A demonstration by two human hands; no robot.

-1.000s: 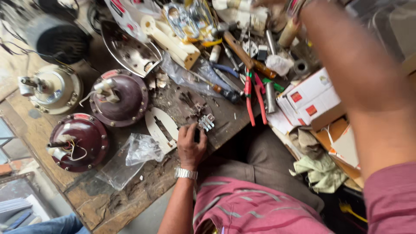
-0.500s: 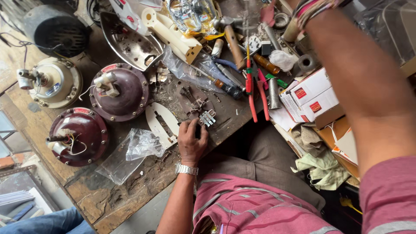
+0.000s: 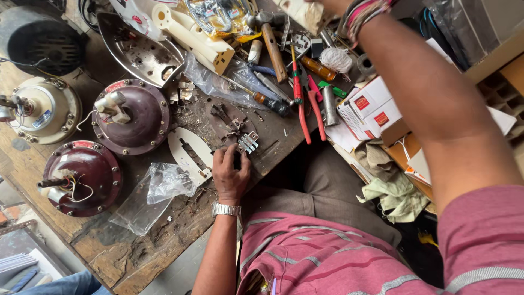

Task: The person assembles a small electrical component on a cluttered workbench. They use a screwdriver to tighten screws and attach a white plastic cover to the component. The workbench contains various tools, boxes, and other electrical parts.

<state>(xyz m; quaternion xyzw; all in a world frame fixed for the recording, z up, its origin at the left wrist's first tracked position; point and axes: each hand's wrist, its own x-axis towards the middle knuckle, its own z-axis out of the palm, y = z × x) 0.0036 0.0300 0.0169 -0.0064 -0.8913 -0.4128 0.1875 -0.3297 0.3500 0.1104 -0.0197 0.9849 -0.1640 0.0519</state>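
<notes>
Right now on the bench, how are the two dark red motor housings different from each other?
The upper maroon housing has a pale metal fitting on its top, while the lower maroon housing has a bare shaft with loose wires. The upper one lies nearer the left hand; the lower one sits by the bench edge, beside a clear plastic bag. Both are round, domed and ringed with bolts.

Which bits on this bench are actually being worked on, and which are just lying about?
In hand:
left hand at the small metal part; right hand by a cream object.

Lying about:
maroon motor housing, red pliers, hammer, iron soleplate, plastic bag.
</notes>
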